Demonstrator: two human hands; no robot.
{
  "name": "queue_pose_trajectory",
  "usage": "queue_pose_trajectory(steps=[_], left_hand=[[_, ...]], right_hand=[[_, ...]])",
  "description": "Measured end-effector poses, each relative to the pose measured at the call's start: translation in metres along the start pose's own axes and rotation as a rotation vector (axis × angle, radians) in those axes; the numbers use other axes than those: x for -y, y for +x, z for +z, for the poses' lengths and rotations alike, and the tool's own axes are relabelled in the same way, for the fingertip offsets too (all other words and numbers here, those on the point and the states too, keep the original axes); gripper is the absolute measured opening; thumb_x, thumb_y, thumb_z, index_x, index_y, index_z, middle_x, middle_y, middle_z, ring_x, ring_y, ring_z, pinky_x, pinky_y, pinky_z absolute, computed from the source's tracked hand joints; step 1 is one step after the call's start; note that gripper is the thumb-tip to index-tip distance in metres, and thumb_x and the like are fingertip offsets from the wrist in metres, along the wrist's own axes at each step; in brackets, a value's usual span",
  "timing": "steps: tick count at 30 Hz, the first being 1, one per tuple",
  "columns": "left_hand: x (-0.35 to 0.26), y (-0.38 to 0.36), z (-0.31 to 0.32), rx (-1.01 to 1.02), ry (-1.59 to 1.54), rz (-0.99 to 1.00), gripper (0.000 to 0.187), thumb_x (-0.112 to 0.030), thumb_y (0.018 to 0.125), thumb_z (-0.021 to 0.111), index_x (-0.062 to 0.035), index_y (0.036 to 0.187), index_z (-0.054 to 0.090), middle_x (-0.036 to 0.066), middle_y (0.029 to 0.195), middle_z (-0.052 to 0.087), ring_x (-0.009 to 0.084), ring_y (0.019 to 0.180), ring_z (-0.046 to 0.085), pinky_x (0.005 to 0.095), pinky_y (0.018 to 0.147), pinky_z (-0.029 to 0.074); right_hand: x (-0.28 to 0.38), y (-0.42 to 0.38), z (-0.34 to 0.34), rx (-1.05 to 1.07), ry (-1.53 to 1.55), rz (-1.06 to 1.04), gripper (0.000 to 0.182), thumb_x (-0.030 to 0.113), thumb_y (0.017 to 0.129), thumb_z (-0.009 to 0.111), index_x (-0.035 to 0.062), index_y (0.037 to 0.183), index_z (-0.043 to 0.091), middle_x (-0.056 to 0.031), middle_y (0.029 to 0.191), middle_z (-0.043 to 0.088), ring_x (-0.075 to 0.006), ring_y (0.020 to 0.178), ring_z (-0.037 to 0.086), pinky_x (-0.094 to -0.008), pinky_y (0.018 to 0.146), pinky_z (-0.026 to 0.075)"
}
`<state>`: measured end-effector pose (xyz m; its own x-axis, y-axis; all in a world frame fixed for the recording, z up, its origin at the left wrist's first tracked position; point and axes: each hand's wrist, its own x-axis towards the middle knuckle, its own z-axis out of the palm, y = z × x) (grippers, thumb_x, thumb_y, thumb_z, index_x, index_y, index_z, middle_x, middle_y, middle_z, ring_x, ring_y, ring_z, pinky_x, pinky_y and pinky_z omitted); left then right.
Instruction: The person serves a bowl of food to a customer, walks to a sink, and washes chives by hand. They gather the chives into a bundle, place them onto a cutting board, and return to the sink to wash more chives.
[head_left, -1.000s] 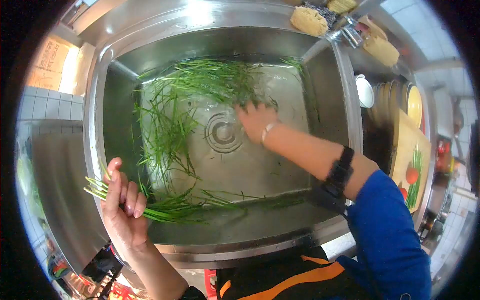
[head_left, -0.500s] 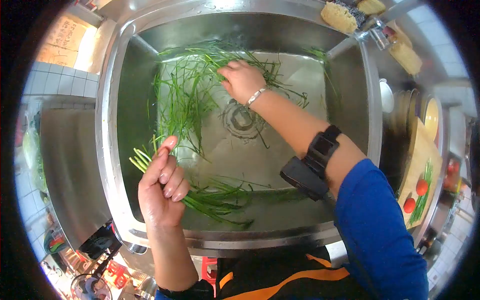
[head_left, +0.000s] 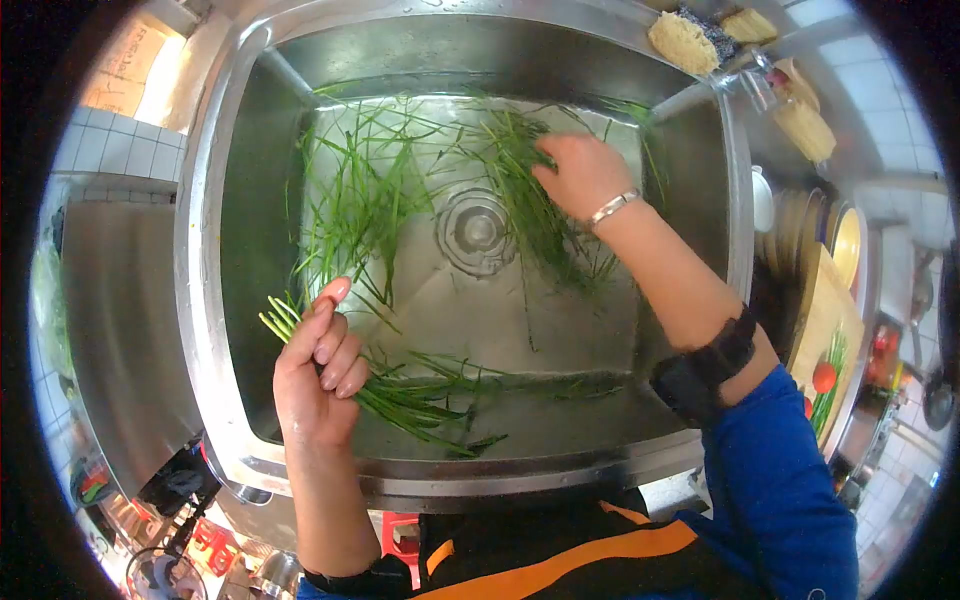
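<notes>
Nearest you, your left hand is closed around a bundle of long green chive stalks, its long axis running left to right along the near wall of the stainless steel sink. Farther in, your right hand lies spread, fingers loosely curled, on the loose wet green chives right of the round drain, the nearer hand to them; more strands lie left of the drain.

Right hand: bare, with a thin silver-coloured bracelet at the wrist. Right forearm: a black band with a black boxy device fixed to it, sitting at 7 o'clock from the band. Upper right arm: a blue sleeve, pushed up above the elbow. Left hand: bare, no ring or band visible; a dark cuff shows at 6 o'clock of the forearm. Torso: a black garment with an orange stripe running across it.
</notes>
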<state>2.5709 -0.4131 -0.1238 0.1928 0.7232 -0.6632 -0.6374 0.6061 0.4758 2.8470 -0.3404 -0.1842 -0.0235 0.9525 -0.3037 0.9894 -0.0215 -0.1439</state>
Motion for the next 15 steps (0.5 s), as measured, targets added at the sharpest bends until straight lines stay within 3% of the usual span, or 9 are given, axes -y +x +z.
queue_pose_trajectory(steps=[1, 4, 5, 7, 8, 9, 11, 13, 15], left_hand=[[0.001, 0.001, 0.001, -0.003, 0.005, -0.002, 0.021, -0.011, 0.084, 0.041, -0.0024, 0.102, 0.045, -0.006, 0.051, 0.027, 0.0024, 0.036, 0.021, 0.0176, 0.030, 0.016], [0.001, 0.003, 0.009, 0.022, 0.078, 0.000, 0.023, -0.013, 0.080, 0.047, -0.0011, 0.099, 0.050, -0.007, 0.048, 0.023, 0.0029, 0.036, 0.019, 0.0181, 0.032, 0.015], [0.002, 0.002, 0.013, 0.016, 0.087, -0.001, 0.023, -0.013, 0.080, 0.047, -0.0011, 0.099, 0.050, -0.007, 0.048, 0.023, 0.0029, 0.036, 0.019, 0.0181, 0.032, 0.015], [0.004, -0.002, 0.021, -0.041, 0.259, 0.081, 0.022, -0.013, 0.080, 0.046, -0.0012, 0.099, 0.050, -0.007, 0.047, 0.022, 0.0025, 0.036, 0.018, 0.0181, 0.032, 0.014], [0.001, -0.003, 0.026, -0.042, 0.330, 0.132, 0.023, -0.014, 0.081, 0.046, -0.0013, 0.100, 0.049, -0.007, 0.046, 0.021, 0.0024, 0.036, 0.018, 0.0183, 0.033, 0.013], [-0.003, -0.004, 0.030, -0.042, 0.331, 0.129, 0.023, -0.014, 0.081, 0.046, -0.0013, 0.100, 0.049, -0.007, 0.046, 0.021, 0.0024, 0.036, 0.018, 0.0183, 0.033, 0.013], [-0.012, -0.005, 0.032, -0.034, 0.297, 0.241, 0.024, -0.016, 0.083, 0.043, -0.0015, 0.102, 0.047, -0.007, 0.046, 0.020, 0.0032, 0.035, 0.017, 0.0182, 0.032, 0.013], [-0.019, 0.000, 0.026, 0.125, 0.237, 0.232, 0.029, -0.019, 0.085, 0.040, -0.0013, 0.108, 0.043, -0.005, 0.049, 0.022, 0.0045, 0.040, 0.022, 0.0186, 0.036, 0.018], [-0.014, 0.004, 0.033, 0.100, 0.111, 0.260, 0.033, -0.021, 0.086, 0.037, -0.0014, 0.113, 0.038, -0.004, 0.054, 0.026, 0.0060, 0.048, 0.027, 0.0202, 0.045, 0.025]], right_hand=[[0.003, 0.004, 0.003, -0.251, 0.050, -0.056, 0.018, 0.020, 0.069, 0.054, 0.0058, 0.079, 0.056, -0.0120, 0.080, 0.056, -0.0275, 0.078, 0.053, -0.0378, 0.067, 0.043], [0.016, 0.019, 0.025, -0.351, 0.031, -0.293, 0.008, 0.013, 0.068, 0.052, 0.0083, 0.074, 0.055, -0.0063, 0.075, 0.054, -0.0248, 0.076, 0.052, -0.0364, 0.066, 0.043], [0.019, 0.018, 0.035, -0.350, 0.042, -0.291, 0.008, 0.013, 0.068, 0.052, 0.0083, 0.074, 0.055, -0.0063, 0.075, 0.054, -0.0248, 0.076, 0.052, -0.0364, 0.066, 0.043], [0.025, 0.005, 0.051, -0.135, -0.106, -0.728, 0.004, 0.011, 0.067, 0.052, 0.0112, 0.071, 0.054, -0.0021, 0.073, 0.051, -0.0216, 0.082, 0.050, -0.0341, 0.073, 0.040], [0.022, -0.001, 0.054, 0.005, -0.098, -0.792, 0.012, 0.012, 0.066, 0.054, 0.0125, 0.078, 0.055, -0.0019, 0.087, 0.052, -0.0207, 0.096, 0.045, -0.0363, 0.084, 0.033], [0.012, -0.005, 0.057, 0.007, -0.096, -0.790, 0.012, 0.012, 0.066, 0.054, 0.0125, 0.078, 0.055, -0.0019, 0.087, 0.052, -0.0207, 0.096, 0.045, -0.0363, 0.084, 0.033], [-0.012, -0.013, 0.061, -0.336, -0.262, -0.604, 0.023, 0.014, 0.066, 0.057, 0.0125, 0.089, 0.055, -0.0049, 0.100, 0.051, -0.0220, 0.103, 0.041, -0.0403, 0.090, 0.027], [-0.006, -0.023, 0.030, -0.185, -0.402, -0.445, 0.030, 0.016, 0.067, 0.058, 0.0122, 0.096, 0.054, -0.0068, 0.110, 0.047, -0.0216, 0.108, 0.038, -0.0437, 0.091, 0.024], [0.019, -0.036, -0.006, 0.075, -0.099, -0.351, 0.030, 0.017, 0.069, 0.056, 0.0114, 0.099, 0.053, -0.0074, 0.108, 0.048, -0.0215, 0.105, 0.042, -0.0408, 0.090, 0.028]])
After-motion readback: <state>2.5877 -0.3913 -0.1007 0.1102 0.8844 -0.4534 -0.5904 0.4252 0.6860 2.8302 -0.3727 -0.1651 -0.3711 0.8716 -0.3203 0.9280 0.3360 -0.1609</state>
